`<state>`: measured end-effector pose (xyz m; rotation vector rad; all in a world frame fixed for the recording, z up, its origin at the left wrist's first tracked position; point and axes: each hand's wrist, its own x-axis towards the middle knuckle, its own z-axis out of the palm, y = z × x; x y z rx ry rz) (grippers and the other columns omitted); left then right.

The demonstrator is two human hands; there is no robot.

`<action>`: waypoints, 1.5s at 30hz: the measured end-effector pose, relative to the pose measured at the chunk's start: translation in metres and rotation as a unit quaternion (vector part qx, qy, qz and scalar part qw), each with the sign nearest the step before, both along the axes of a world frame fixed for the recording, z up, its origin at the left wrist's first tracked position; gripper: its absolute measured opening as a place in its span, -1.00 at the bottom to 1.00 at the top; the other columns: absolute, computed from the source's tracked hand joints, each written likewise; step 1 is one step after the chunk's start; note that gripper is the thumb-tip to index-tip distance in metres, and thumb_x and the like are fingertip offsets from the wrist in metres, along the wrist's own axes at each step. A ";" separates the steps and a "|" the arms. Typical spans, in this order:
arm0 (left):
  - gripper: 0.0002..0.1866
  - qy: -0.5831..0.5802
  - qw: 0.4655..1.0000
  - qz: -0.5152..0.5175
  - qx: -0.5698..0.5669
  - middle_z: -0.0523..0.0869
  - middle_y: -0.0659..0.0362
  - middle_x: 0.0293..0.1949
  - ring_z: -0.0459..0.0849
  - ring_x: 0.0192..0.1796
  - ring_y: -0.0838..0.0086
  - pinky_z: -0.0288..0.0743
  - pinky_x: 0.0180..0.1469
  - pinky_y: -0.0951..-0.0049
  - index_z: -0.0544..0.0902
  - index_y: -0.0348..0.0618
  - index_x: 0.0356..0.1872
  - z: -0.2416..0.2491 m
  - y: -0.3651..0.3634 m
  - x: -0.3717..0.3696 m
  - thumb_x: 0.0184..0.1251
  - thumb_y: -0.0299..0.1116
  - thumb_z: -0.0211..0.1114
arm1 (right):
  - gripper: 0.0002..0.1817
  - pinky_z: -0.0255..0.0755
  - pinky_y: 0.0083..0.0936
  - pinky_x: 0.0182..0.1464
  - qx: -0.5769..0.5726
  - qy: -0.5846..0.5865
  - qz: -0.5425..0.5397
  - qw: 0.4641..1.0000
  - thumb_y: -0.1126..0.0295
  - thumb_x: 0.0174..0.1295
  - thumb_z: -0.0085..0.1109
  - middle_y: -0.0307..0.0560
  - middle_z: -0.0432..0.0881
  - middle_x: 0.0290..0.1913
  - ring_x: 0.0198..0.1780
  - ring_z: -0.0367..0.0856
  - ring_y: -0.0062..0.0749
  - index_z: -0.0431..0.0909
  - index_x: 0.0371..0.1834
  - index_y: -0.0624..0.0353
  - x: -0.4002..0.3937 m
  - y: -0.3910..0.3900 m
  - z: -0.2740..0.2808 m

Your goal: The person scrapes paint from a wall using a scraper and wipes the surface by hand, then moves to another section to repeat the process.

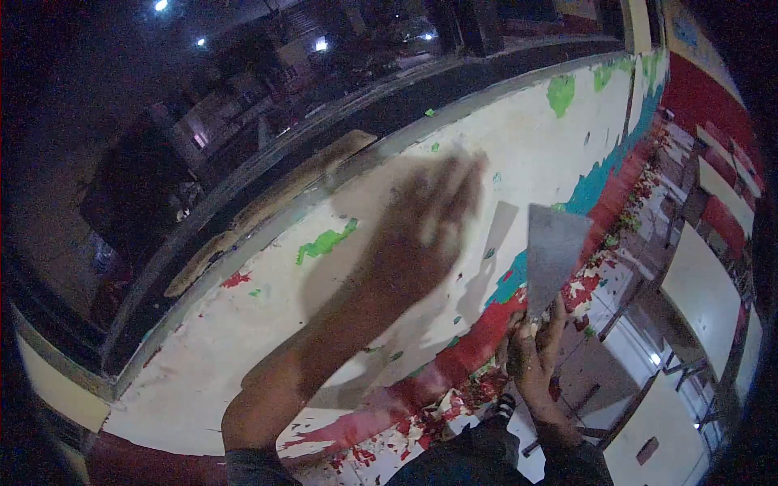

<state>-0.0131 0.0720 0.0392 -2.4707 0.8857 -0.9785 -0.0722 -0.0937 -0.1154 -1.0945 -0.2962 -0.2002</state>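
My left hand (429,215) is raised in front of the white wall (235,324), its fingers stretched out and slightly blurred, with nothing in them. A dark shadow of the hand and arm falls on the wall beside it. Lower and to the right, my right hand (531,352) grips a paint scraper (557,247) by its handle, most of which the fingers hide. The scraper's wide metal blade points upward and overlaps the red and teal paint along the wall's lower part. Patches of green paint (327,241) cling to the white surface.
Above the wall runs a dark window ledge (405,93) with a worn wooden strip (308,174) on it. Red and green paint flakes (438,413) litter the floor along the wall's foot. Several pale-topped tables (703,279) stand at the right.
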 end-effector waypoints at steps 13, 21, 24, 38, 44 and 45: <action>-0.63 -0.111 0.992 -0.060 -0.014 0.52 0.20 -0.07 0.48 -0.05 0.29 0.29 -0.04 0.13 0.58 -0.02 -0.20 0.013 0.013 -0.015 -0.15 -0.33 0.37 | -0.34 0.15 -0.72 -0.72 0.128 0.047 0.225 0.965 0.34 0.22 -0.12 -0.22 0.34 -0.58 -0.71 0.22 -0.63 -0.19 0.35 0.07 0.029 0.010 0.055; -0.66 -0.052 0.993 -0.045 -0.095 0.60 0.25 -0.15 0.52 -0.07 0.30 0.33 -0.03 0.26 0.61 -0.02 -0.26 0.018 0.014 -0.003 -0.19 -0.38 0.35 | -0.40 0.21 -0.76 -0.70 0.178 0.151 0.293 0.927 0.38 0.25 -0.21 -0.17 0.37 -0.49 -0.71 0.25 -0.67 -0.14 0.35 -0.08 0.023 0.015 0.089; -0.69 -0.064 0.996 -0.029 -0.056 0.61 0.26 -0.15 0.53 -0.05 0.36 0.34 -0.04 0.29 0.63 -0.02 -0.30 0.021 0.011 -0.004 -0.23 -0.40 0.35 | -0.39 0.21 -0.71 -0.68 0.215 0.131 0.326 0.911 0.37 0.27 -0.17 -0.25 0.35 -0.53 -0.68 0.25 -0.68 -0.16 0.35 -0.12 0.027 0.018 0.081; -0.67 -0.068 0.997 -0.008 -0.027 0.62 0.22 -0.16 0.55 -0.08 0.47 0.29 -0.02 0.35 0.62 -0.10 -0.29 0.024 0.005 -0.006 -0.22 -0.40 0.37 | -0.39 0.21 -0.76 -0.65 0.189 0.137 0.335 0.913 0.36 0.28 -0.21 -0.20 0.38 -0.47 -0.69 0.23 -0.69 -0.21 0.36 -0.11 0.033 0.018 0.079; -0.69 -0.082 0.995 -0.004 -0.051 0.62 0.22 -0.15 0.55 -0.07 0.47 0.29 -0.04 0.37 0.63 -0.06 -0.30 0.022 0.004 -0.004 -0.22 -0.42 0.36 | -0.40 0.23 -0.79 -0.62 0.166 0.136 0.331 0.919 0.36 0.27 -0.21 -0.20 0.38 -0.47 -0.67 0.23 -0.71 -0.19 0.36 -0.09 0.031 0.015 0.084; -0.69 -0.094 0.995 -0.016 -0.041 0.62 0.23 -0.15 0.55 -0.07 0.48 0.29 -0.05 0.37 0.63 -0.06 -0.30 0.021 0.007 -0.001 -0.22 -0.43 0.36 | -0.40 0.23 -0.79 -0.62 0.171 0.129 0.334 0.918 0.36 0.27 -0.21 -0.20 0.38 -0.46 -0.67 0.24 -0.71 -0.19 0.36 -0.09 0.031 0.016 0.083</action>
